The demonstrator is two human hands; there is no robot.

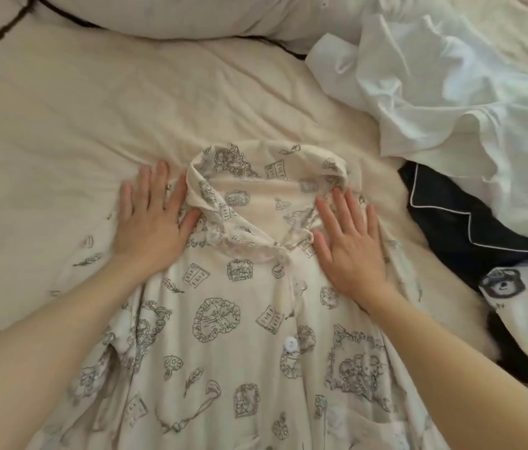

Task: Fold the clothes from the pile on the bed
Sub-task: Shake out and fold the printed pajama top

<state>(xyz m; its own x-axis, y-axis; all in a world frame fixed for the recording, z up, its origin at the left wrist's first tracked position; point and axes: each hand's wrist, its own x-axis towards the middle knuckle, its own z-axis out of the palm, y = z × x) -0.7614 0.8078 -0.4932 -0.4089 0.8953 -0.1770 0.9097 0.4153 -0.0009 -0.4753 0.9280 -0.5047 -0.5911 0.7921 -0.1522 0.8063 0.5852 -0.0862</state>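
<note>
A cream pyjama shirt [233, 323] with grey printed drawings lies front-up on the bed, its collar pointing away from me and a white button showing on the placket. My left hand [152, 216] lies flat with straight fingers on the shirt's left shoulder, beside the collar. My right hand [348, 245] presses flat on the right shoulder, fingers spread. Neither hand holds any cloth. The shirt's lower part runs out of the bottom of the frame.
A crumpled white garment [450, 102] lies at the upper right. Below it sits a dark garment with white piping [457, 209] and a piece with a bear print [502, 284]. A pillow [191, 14] lies along the top. The cream bedcover [61, 125] spreads left.
</note>
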